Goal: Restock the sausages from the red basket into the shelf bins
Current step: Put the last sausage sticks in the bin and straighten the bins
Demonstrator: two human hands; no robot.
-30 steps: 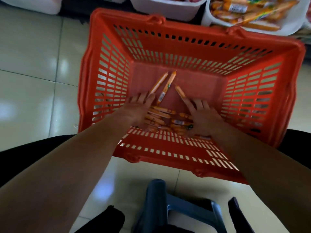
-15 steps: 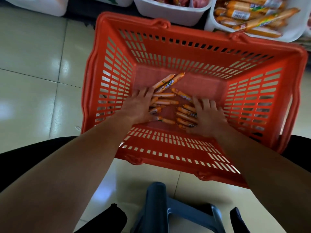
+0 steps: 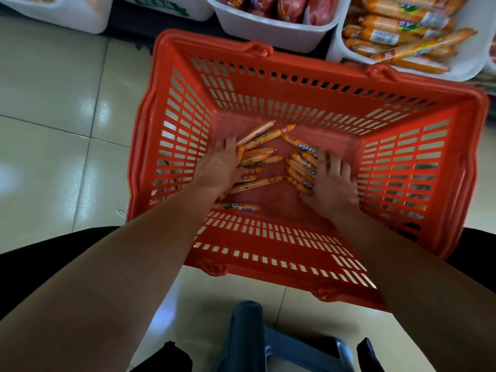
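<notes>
The red basket point(image 3: 271, 252) sits on the floor in front of me with several thin orange sausages point(image 3: 264, 159) loose on its bottom. My left hand point(image 3: 218, 169) lies on the left group with fingers spread and fairly straight, pressing on them. Over at the right, my right hand point(image 3: 336, 182) rests on a second cluster point(image 3: 302, 167), fingers spread over it. One sausage point(image 3: 239, 207) lies alone near the front wall. The white shelf bin point(image 3: 475, 63) at the top right holds larger orange sausages.
Another white bin point(image 3: 271, 36) with red-wrapped sausages stands behind the basket, and more white bins point(image 3: 80, 17) sit to its left. A blue-grey stool point(image 3: 271, 345) is under me. Pale floor tiles point(image 3: 61, 146) lie left of the basket.
Both hands have raked the sausages into two clusters, and one sausage now lies alone by the front wall. The view has tilted up, showing more of the bins.
</notes>
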